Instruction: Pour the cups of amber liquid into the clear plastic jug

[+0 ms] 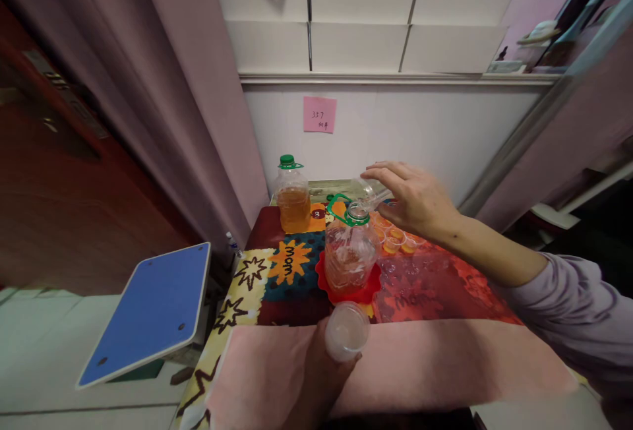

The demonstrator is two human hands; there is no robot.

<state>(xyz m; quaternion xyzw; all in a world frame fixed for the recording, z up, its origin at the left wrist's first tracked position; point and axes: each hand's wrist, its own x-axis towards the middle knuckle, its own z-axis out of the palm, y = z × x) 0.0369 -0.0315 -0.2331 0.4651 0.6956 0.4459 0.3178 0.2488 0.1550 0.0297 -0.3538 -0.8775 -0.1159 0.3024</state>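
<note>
At the centre of the frame, a clear plastic jug (349,258) stands in a red tray (322,278), likely slick and best lifted by its green loop handle. The person's right hand (413,196) grasps a clear vessel (372,198) tilted at its mouth; at lower centre, the left hand (319,361) grips a plastic cup (347,331), probably light, easily dented and best held low.

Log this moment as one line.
left hand: holds clear cup; right hand: holds tilted clear vessel at uncapped jug's mouth; uncapped jug: in red dish; capped jug: farther back
</note>
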